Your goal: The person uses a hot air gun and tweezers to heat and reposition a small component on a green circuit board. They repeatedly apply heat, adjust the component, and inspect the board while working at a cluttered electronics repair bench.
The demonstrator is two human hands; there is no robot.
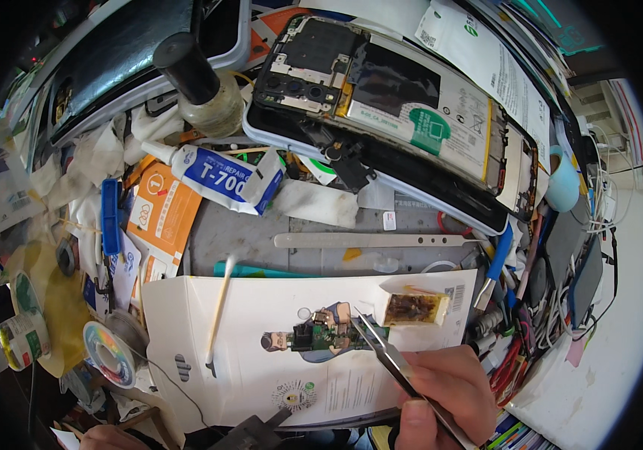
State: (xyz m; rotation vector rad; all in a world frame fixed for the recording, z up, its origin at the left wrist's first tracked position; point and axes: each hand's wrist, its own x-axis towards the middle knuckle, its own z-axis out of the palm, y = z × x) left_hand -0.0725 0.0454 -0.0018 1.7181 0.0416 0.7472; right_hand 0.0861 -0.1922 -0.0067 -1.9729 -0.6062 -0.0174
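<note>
My right hand (449,394) pinches a pair of metal tweezers (389,358) at the lower right. Their two tips are slightly apart and reach over a small green circuit board (329,330), though contact cannot be told. The board lies on a white printed card sheet (224,390). Just beyond the tips sits a small pale block with a brown, amber-stained hollow (414,308). Only a sliver of my left hand (108,437) shows at the bottom left edge, its fingers hidden. A dark, blurred tool with a narrow end (254,433) juts in at the bottom middle.
An opened phone (389,97) lies at the back on a pale tray. Nearer are a blue-and-white glue tube (224,178), a black-capped bottle (213,105), a long flat metal tool (366,240) and a cotton swab (220,311). A solder wire spool (111,352) stands left; cables crowd the right.
</note>
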